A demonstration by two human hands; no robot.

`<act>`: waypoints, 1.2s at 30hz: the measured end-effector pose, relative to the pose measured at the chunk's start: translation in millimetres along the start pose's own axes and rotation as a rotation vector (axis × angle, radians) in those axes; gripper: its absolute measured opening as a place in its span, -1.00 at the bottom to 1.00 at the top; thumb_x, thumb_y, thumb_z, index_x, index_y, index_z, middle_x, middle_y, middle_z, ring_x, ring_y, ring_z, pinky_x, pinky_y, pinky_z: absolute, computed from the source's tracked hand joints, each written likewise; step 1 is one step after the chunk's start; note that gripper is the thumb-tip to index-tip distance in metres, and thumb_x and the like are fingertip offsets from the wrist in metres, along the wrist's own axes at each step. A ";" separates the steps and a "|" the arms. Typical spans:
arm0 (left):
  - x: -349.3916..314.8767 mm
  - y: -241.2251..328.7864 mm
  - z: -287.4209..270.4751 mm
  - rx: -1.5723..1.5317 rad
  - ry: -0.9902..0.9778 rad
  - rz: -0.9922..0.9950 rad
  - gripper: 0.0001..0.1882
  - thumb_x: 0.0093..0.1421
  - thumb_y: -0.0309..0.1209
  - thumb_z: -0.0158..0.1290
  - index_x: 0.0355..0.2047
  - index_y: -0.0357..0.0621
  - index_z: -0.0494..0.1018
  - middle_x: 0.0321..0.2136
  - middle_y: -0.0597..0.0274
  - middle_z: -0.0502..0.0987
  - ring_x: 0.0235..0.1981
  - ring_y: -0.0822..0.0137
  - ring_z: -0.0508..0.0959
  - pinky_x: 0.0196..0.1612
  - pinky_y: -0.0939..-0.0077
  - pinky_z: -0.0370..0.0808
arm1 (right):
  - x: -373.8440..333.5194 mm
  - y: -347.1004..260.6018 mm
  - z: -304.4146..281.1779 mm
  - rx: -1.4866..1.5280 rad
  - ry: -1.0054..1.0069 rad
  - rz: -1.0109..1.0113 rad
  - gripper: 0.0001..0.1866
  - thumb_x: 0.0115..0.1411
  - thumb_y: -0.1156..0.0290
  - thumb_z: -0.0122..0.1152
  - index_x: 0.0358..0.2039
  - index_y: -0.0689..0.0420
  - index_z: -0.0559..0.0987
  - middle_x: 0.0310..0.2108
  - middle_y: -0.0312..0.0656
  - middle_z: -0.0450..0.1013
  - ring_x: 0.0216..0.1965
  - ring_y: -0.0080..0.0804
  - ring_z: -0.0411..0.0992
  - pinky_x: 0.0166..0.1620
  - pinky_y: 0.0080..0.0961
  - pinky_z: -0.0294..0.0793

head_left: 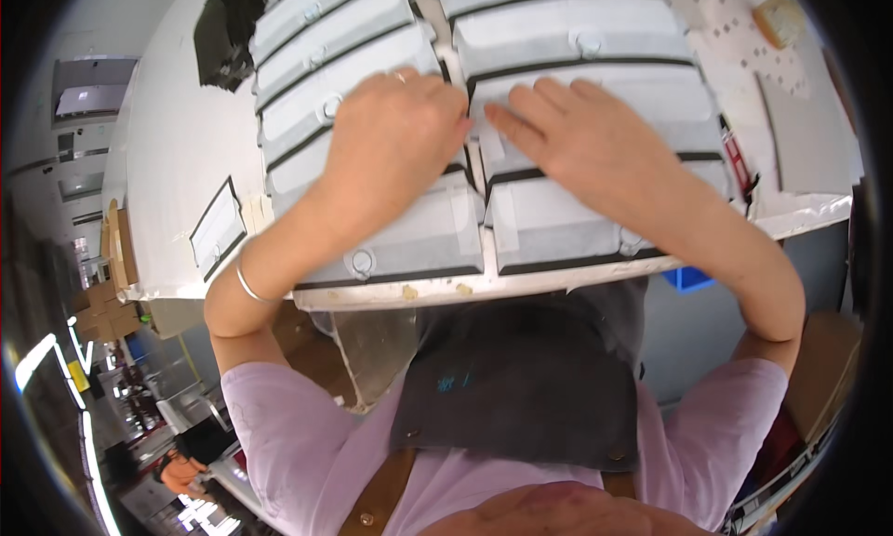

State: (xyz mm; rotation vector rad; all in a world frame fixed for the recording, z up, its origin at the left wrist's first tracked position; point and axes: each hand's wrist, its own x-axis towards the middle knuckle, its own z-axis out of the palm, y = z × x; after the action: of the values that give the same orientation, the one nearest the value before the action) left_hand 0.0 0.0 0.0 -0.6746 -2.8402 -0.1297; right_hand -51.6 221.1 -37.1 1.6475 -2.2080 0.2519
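Two columns of pale grey-white flat packs with dark edges lie in front of me, many with a small clear ring-shaped mark. My left hand (395, 132) is closed over the inner end of a left-column pack (302, 118), its fingers curled under. Facing it across the narrow gap, my right hand (586, 132) has bent fingers resting on a right-column pack (660, 99), thumb pointing toward the left hand. Whatever lies between the fingertips of either hand is hidden or too small to make out. A nearer pack (409, 224) shows below my left wrist, and another (558, 224) below the right.
The white table (163, 164) has its front edge close to my apron. A loose dark-edged card (219, 231) lies at left, near a black crumpled piece (228, 34). At right are a red cutter-like tool (737, 159), a flat board (805, 141) and a tape roll (779, 22).
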 end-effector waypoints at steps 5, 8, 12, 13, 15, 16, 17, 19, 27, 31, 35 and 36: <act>6.4 18.5 -7.5 0.132 -0.032 -0.089 -0.95 0.05 -0.48 0.26 -0.52 -0.15 0.61 -0.54 0.12 0.61 -0.44 0.09 0.62 -0.33 0.23 0.55 | 4.8 2.4 -17.1 0.022 -0.032 -0.039 -0.76 0.08 0.48 0.16 -0.21 0.26 0.58 -0.29 -0.26 0.39 -0.21 -0.37 0.39 -0.19 -0.46 0.40; 12.9 19.0 -2.9 0.097 -0.057 -0.180 -0.91 0.05 -0.50 0.21 -0.56 -0.22 0.59 -0.57 0.03 0.60 -0.47 0.02 0.64 -0.37 0.15 0.57 | 3.9 2.3 -17.3 0.013 -0.073 -0.045 -0.66 0.12 0.50 0.14 -0.07 0.29 0.56 -0.23 -0.24 0.41 -0.15 -0.37 0.40 -0.14 -0.46 0.41; 15.6 25.9 5.5 0.089 -0.041 -0.302 -0.92 0.04 -0.52 0.18 -0.56 -0.25 0.57 -0.57 -0.03 0.59 -0.48 -0.04 0.64 -0.39 0.10 0.57 | 4.1 2.5 -10.9 0.009 -0.071 -0.051 -0.62 0.14 0.50 0.15 -0.01 0.30 0.57 -0.22 -0.22 0.42 -0.12 -0.37 0.42 -0.11 -0.46 0.42; 15.1 27.8 6.6 0.091 -0.029 -0.309 -0.93 0.03 -0.51 0.18 -0.56 -0.25 0.57 -0.57 -0.04 0.59 -0.47 -0.04 0.64 -0.39 0.09 0.57 | 4.8 3.3 -11.0 0.004 -0.066 -0.060 -0.63 0.14 0.50 0.16 -0.01 0.30 0.57 -0.22 -0.22 0.42 -0.12 -0.37 0.42 -0.11 -0.46 0.42; 11.6 30.8 10.3 0.091 -0.017 -0.330 -0.93 0.02 -0.51 0.17 -0.55 -0.25 0.56 -0.55 -0.05 0.59 -0.47 -0.05 0.64 -0.39 0.07 0.57 | 5.4 2.9 -10.3 0.012 -0.057 -0.061 -0.63 0.15 0.49 0.16 -0.02 0.29 0.57 -0.22 -0.21 0.42 -0.13 -0.36 0.43 -0.10 -0.45 0.43; 10.1 30.7 12.9 0.098 0.020 -0.327 -0.93 0.03 -0.51 0.17 -0.55 -0.25 0.55 -0.54 -0.05 0.60 -0.46 -0.05 0.64 -0.38 0.07 0.57 | 5.2 1.8 -10.5 0.024 -0.053 -0.063 -0.64 0.15 0.49 0.16 -0.02 0.29 0.58 -0.23 -0.21 0.42 -0.14 -0.35 0.43 -0.10 -0.45 0.44; 9.7 29.1 15.1 0.106 0.057 -0.326 -0.93 0.04 -0.50 0.16 -0.54 -0.25 0.55 -0.53 -0.05 0.60 -0.45 -0.05 0.64 -0.38 0.07 0.57 | 6.5 3.6 -11.9 0.011 -0.033 -0.072 -0.64 0.15 0.48 0.15 -0.03 0.28 0.58 -0.23 -0.21 0.42 -0.14 -0.35 0.44 -0.09 -0.43 0.45; 5.5 32.5 20.0 0.085 0.124 -0.320 -0.92 0.05 -0.50 0.14 -0.53 -0.24 0.54 -0.51 -0.03 0.61 -0.44 -0.04 0.64 -0.36 0.07 0.57 | 3.9 3.9 -10.6 0.012 -0.011 -0.079 -0.65 0.15 0.47 0.14 -0.03 0.27 0.58 -0.24 -0.21 0.42 -0.14 -0.34 0.44 -0.09 -0.41 0.46; -12.6 18.0 21.8 -0.054 0.235 -0.524 -0.89 0.19 -0.42 0.14 -0.39 -0.18 0.61 -0.47 0.05 0.65 -0.40 0.03 0.66 -0.35 0.18 0.56 | 4.9 6.3 -15.8 0.030 -0.039 -0.079 -0.62 0.13 0.51 0.12 0.00 0.25 0.57 -0.21 -0.19 0.44 -0.12 -0.32 0.46 -0.06 -0.40 0.48; -22.6 17.9 13.4 -0.230 0.244 -0.569 -0.84 0.21 -0.35 0.21 -0.29 -0.16 0.66 -0.44 0.12 0.69 -0.42 0.22 0.67 -0.32 0.34 0.57 | 4.4 7.3 -11.8 0.030 0.036 -0.102 -0.73 0.13 0.51 0.16 -0.13 0.24 0.60 -0.27 -0.21 0.43 -0.16 -0.34 0.46 -0.11 -0.41 0.49; -15.6 37.6 11.7 -0.255 0.163 -0.553 -0.87 0.19 -0.34 0.24 -0.30 -0.09 0.67 -0.43 0.23 0.69 -0.43 0.28 0.66 -0.31 0.35 0.57 | 4.8 7.4 -12.9 0.021 0.035 -0.102 -0.74 0.13 0.50 0.16 -0.14 0.24 0.60 -0.28 -0.22 0.42 -0.18 -0.36 0.46 -0.13 -0.43 0.48; -13.3 40.0 15.2 -0.178 0.192 -0.527 -0.88 0.16 -0.35 0.25 -0.33 -0.07 0.66 -0.43 0.25 0.69 -0.41 0.25 0.66 -0.31 0.32 0.56 | 4.9 7.8 -12.8 0.019 0.045 -0.103 -0.74 0.13 0.50 0.16 -0.15 0.24 0.60 -0.28 -0.22 0.42 -0.18 -0.36 0.46 -0.14 -0.44 0.48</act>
State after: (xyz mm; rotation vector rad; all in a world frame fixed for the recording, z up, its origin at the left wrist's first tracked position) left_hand 26.8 31.9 -16.5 0.0731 -2.7642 -0.5044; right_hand -57.8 223.7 -22.8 1.7426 -2.0868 0.2797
